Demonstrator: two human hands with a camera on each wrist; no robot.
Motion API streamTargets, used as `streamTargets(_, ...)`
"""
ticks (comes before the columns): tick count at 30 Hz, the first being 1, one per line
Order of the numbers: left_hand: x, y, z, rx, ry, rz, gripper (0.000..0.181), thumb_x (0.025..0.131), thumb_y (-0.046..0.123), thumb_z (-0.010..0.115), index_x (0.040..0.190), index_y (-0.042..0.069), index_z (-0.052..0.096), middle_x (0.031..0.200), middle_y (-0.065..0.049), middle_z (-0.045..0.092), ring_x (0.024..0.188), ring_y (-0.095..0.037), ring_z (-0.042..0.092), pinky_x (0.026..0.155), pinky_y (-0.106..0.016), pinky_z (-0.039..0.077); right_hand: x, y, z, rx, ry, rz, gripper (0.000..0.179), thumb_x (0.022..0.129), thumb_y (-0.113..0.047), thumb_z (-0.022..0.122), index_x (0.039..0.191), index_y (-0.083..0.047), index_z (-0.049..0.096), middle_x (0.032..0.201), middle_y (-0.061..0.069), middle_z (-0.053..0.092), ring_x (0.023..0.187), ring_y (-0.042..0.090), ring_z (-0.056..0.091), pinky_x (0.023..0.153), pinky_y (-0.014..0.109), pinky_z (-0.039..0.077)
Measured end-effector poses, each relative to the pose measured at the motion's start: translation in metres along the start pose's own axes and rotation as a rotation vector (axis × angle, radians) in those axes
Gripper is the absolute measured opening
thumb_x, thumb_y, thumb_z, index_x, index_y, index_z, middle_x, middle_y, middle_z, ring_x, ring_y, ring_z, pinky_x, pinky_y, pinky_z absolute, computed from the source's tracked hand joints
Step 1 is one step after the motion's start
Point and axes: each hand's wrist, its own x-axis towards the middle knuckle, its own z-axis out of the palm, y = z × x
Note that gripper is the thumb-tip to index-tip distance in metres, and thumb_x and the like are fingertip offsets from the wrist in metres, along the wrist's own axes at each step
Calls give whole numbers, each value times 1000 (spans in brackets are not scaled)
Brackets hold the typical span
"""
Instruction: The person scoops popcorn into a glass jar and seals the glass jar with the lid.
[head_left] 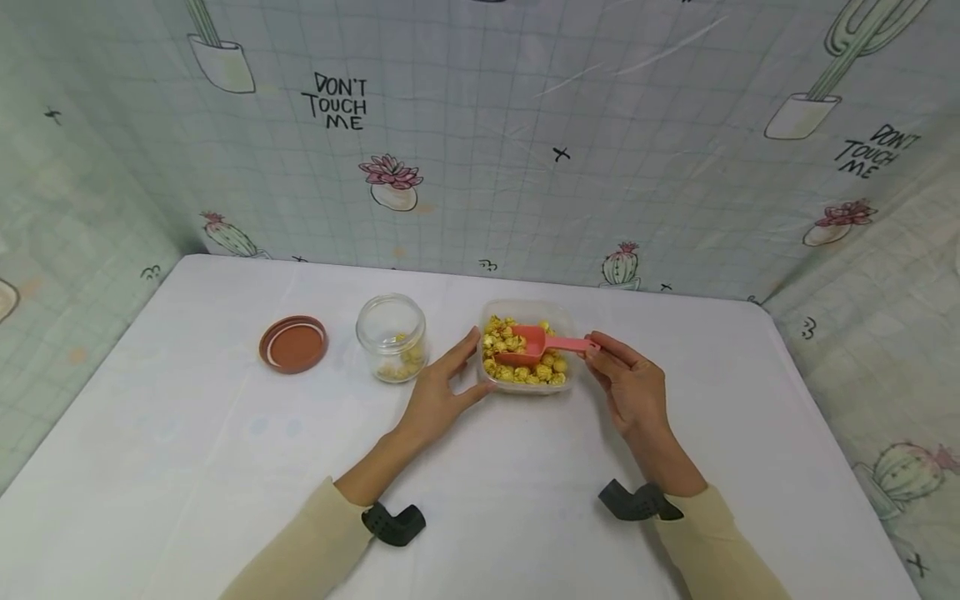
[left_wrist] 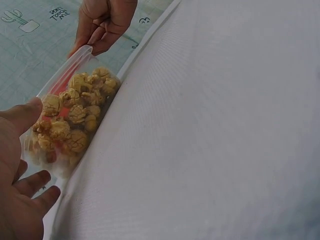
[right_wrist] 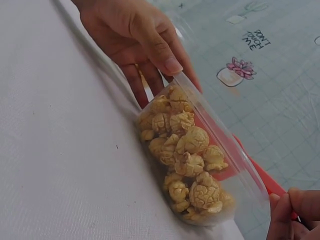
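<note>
A clear plastic tub of yellow popcorn stands on the table in the head view. My left hand touches the tub's left side, its fingers spread and fairly straight, with the thumb at the near rim. By the end of its handle, my right hand pinches a red-pink scoop. The scoop's bowl lies among the popcorn inside the tub, with some pieces at its mouth. In the right wrist view, the scoop's handle passes over the tub's rim to my right fingertips.
Left of the tub stands an uncovered glass jar with a little popcorn at its bottom. Farther left, a round brown lid lies on the white-covered table. A curtain with cactus prints hangs along the table's back edge and sides.
</note>
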Motion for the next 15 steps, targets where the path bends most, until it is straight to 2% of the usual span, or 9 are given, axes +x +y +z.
streamTargets(4, 0, 0, 0, 3, 5, 13, 76, 83, 17, 76, 147, 7, 37, 149, -4, 37, 132, -20, 41, 103, -34, 42, 0, 0, 1, -22, -6, -9, 43, 86, 2, 68, 127, 7, 57, 111, 8, 67, 92, 17, 68, 86, 27, 53)
streamTargets(10, -1, 1, -1, -1, 12, 23, 77, 82, 17, 77, 147, 6, 37, 149, -6, 37, 131, -22, 43, 102, -37, 43, 1, 0, 5, -109, -58, -43, 40, 86, -1, 69, 125, 5, 60, 111, 10, 67, 94, 16, 68, 90, 32, 51)
streamTargets(15, 0, 0, 0, 1, 10, 25, 76, 82, 17, 77, 146, 6, 38, 148, -5, 38, 131, -21, 43, 102, -36, 43, 1, -1, 5, -150, -48, -39, 39, 87, -2, 69, 125, 4, 61, 115, 11, 65, 95, 16, 68, 90, 31, 51)
